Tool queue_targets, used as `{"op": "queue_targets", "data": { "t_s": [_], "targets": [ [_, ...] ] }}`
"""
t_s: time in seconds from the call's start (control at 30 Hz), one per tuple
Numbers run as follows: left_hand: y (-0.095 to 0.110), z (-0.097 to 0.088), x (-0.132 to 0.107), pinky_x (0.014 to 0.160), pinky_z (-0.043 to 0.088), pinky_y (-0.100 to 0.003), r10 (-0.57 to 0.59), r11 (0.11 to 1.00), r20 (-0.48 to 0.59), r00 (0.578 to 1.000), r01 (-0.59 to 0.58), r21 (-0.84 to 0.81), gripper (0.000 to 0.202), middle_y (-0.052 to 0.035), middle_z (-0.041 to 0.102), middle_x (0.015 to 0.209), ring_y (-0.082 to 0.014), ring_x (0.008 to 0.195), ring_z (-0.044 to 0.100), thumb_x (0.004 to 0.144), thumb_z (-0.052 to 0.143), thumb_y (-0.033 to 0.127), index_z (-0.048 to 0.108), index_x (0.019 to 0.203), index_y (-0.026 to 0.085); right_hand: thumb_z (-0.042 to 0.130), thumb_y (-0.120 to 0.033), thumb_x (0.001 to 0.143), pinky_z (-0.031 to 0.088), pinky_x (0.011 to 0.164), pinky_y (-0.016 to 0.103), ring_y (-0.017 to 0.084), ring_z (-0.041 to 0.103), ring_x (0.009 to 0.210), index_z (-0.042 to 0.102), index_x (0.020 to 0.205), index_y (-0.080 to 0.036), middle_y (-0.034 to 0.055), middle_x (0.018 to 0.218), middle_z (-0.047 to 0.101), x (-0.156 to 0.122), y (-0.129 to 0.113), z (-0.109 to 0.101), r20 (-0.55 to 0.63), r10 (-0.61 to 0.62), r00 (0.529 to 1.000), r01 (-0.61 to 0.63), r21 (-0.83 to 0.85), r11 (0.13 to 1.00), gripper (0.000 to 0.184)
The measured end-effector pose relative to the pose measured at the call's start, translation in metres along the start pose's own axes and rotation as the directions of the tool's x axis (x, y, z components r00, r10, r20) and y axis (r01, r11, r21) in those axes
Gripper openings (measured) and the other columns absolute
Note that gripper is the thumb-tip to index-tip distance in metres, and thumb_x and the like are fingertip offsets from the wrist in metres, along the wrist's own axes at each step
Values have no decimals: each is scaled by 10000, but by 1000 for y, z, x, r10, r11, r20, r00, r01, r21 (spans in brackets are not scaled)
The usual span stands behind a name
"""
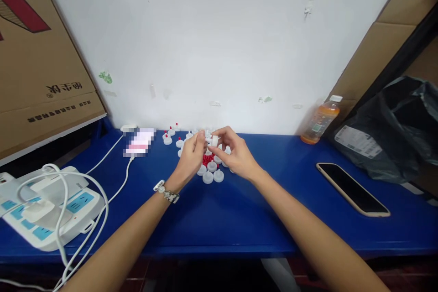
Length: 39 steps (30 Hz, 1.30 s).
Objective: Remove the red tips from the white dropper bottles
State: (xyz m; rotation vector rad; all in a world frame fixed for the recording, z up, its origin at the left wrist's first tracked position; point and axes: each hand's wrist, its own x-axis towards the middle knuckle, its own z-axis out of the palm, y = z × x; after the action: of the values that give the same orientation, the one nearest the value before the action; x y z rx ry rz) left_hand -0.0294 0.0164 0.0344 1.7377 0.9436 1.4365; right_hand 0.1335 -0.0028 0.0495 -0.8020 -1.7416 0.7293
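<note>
My left hand point(191, 155) and my right hand point(234, 153) meet above a pile of small white plastic caps point(212, 171) on the blue table point(239, 210). My right hand pinches a small white cap point(215, 140) between thumb and fingers. My left hand's fingers are curled in a pinch right beside it, on something too small to make out. Under the hands lies a heap of small red pieces point(207, 159). More white caps with red tips point(170, 136) stand further left near the wall. A watch point(166, 192) is on my left wrist.
A phone point(352, 188) lies face up at the right. An orange drink bottle point(320, 121) leans by the wall beside a black plastic bag point(393, 127). A white power strip point(44, 207) with cables sits at left, a cardboard box point(37, 54) above it.
</note>
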Motion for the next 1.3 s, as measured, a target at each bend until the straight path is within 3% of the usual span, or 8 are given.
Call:
{"op": "queue_targets", "data": {
  "t_s": [0.07, 0.13, 0.27, 0.4, 0.6, 0.8, 1.03, 1.3],
  "targets": [
    [-4, -4, 5, 495, 255, -253, -141, 978, 57, 988, 148, -150, 525, 69, 253, 593, -105, 498, 247, 975, 401, 664, 306, 685, 237, 628, -309, 881, 513, 788, 317, 165, 634, 825, 602, 1086, -225, 46, 1022, 690, -1, 4, -7, -68, -148, 987, 129, -233, 964, 223],
    [-8, -13, 8, 499, 263, -255, -182, 981, 74, 981, 186, -60, 525, 67, 253, 588, -108, 500, 259, 986, 385, 643, 308, 666, 235, 612, -265, 863, 511, 788, 318, 161, 628, 785, 597, 1074, -223, 39, 994, 689, -1, 10, -14, -136, -186, 973, 130, -340, 931, 215],
    [-16, -31, 6, 771, 446, -326, 19, 896, 225, 974, -116, 429, 416, -35, 539, 817, -184, 788, 525, 1018, 426, 482, 618, 793, 190, 643, -268, 792, 492, 703, 290, 146, 622, 705, 548, 1010, -232, 6, 935, 688, 1, 20, -19, -227, -34, 973, -36, -298, 954, 240],
    [-19, -37, 5, 971, 439, -430, -7, 781, 354, 935, -216, 586, 421, -79, 597, 1011, -241, 986, 556, 1030, 397, 443, 754, 975, 226, 634, -241, 758, 463, 674, 272, 139, 620, 694, 546, 949, -233, -19, 868, 675, 2, 27, -16, -156, 50, 986, -86, -233, 969, 210],
    [-7, -53, 4, 865, 477, -380, -30, 822, 341, 940, -171, 543, 431, -77, 648, 972, -219, 902, 585, 1026, 399, 456, 737, 1082, 195, 611, -339, 863, 470, 699, 293, 156, 620, 679, 631, 974, -228, -24, 765, 667, 2, 37, -13, -151, 112, 982, -144, -223, 964, 159],
    [-4, -83, -11, 834, 449, -370, -67, 776, 312, 948, -147, 613, 375, -56, 661, 918, -213, 866, 574, 1015, 438, 451, 705, 935, 200, 699, -451, 832, 464, 888, 373, 236, 579, 1008, 753, 881, -233, 63, 994, 610, 32, 44, -5, -208, -49, 977, -43, -413, 910, 231],
    [-20, -99, -27, 775, 407, -340, -148, 752, 305, 941, -93, 653, 467, -38, 628, 797, -205, 818, 561, 1039, 380, 461, 632, 743, 203, 629, -317, 886, 424, 709, 274, 138, 547, 674, 736, 940, -160, -23, 694, 586, 116, 66, 53, 50, 45, 998, -18, -449, 893, 198],
    [-28, -98, -35, 655, 345, -312, -220, 700, 285, 933, -53, 712, 464, -38, 620, 746, -194, 737, 566, 1031, 390, 461, 532, 671, 205, 578, -172, 869, 429, 852, 306, 199, 660, 887, 765, 940, -171, 75, 955, 775, 165, 86, 107, 329, 203, 922, 133, -764, 631, 200]
  ]
}}
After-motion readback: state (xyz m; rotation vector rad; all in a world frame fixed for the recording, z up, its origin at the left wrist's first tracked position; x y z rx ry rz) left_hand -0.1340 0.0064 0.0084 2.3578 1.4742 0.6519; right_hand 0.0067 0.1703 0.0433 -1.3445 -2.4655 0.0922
